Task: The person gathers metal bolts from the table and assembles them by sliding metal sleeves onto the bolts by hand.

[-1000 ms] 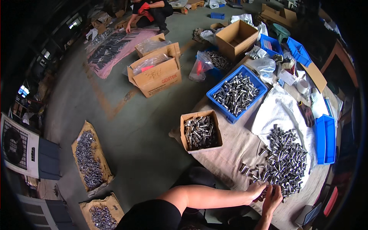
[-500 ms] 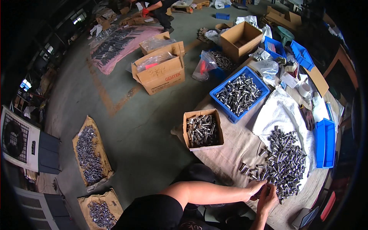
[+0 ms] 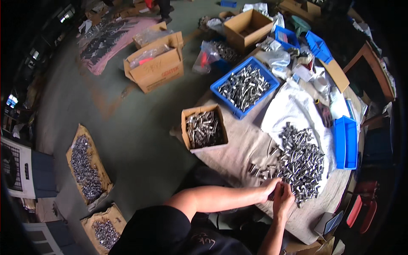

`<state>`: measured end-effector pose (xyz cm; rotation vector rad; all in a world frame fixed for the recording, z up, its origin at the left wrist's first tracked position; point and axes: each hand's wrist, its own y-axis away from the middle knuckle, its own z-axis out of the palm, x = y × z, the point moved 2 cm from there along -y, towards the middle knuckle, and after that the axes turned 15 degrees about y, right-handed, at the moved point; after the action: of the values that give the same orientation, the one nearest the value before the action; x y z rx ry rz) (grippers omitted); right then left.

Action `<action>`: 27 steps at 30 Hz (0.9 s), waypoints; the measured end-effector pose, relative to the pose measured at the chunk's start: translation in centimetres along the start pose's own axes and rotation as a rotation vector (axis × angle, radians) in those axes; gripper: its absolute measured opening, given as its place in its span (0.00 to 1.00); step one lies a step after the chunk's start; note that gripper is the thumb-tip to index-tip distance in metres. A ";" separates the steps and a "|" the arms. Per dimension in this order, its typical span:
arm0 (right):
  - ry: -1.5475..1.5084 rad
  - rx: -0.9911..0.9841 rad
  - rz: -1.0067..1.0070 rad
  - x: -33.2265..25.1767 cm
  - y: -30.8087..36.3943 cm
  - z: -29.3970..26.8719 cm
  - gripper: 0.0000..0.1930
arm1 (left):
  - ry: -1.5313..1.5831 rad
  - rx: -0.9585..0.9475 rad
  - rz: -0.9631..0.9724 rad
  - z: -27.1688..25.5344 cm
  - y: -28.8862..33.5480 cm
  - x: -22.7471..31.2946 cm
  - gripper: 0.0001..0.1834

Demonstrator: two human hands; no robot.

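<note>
My left hand [image 3: 270,188] and my right hand [image 3: 284,201] meet at the near edge of a heap of short, shiny cylindrical metal fasteners [image 3: 301,163]. The fingers of both hands are closed and pressed together. Whatever they hold is small and hidden between them. Part of the heap lies on a white sack [image 3: 289,104], the rest on the cloth-covered table [image 3: 238,165]. To the left of the heap stands an open cardboard box [image 3: 208,148] with similar metal pieces in it. Beyond that box is a blue bin [image 3: 239,114], filled with more of them.
An empty-looking blue tray [image 3: 345,146] lies on the table's right side. Near the front right edge stands a small device with a screen [image 3: 332,222]. On the floor are cardboard sheets [image 3: 104,176] with metal parts, a cardboard carton [image 3: 159,74] and a pink sheet [image 3: 97,66].
The whole view has shifted, so the table and boxes sit farther left and higher. My hands stay together by the heap, fingers still closed. The person at the back is now mostly out of view.
</note>
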<state>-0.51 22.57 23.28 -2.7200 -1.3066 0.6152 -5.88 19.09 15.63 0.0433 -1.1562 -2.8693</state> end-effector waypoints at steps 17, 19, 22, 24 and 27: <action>-0.181 0.111 -0.001 0.7 0.3 0.7 0.04 | 0.059 0.035 0.047 0.5 2.3 0.4 0.12; -0.170 0.100 -0.029 0.5 0.1 0.4 0.05 | 0.051 0.012 0.070 0.3 2.0 0.3 0.13; -0.213 0.045 0.075 0.7 0.3 0.4 0.07 | -0.086 0.094 0.090 0.1 2.2 0.6 0.13; -0.237 0.004 0.130 1.1 0.4 0.4 0.07 | -0.112 0.106 0.094 0.0 2.7 0.5 0.13; -0.195 -0.045 0.181 3.2 0.4 1.3 0.09 | -0.170 0.120 0.112 -0.1 3.3 0.4 0.14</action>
<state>1.08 24.65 20.91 -2.8997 -1.1289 0.8976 -6.18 16.60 17.88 -0.2569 -1.3138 -2.7471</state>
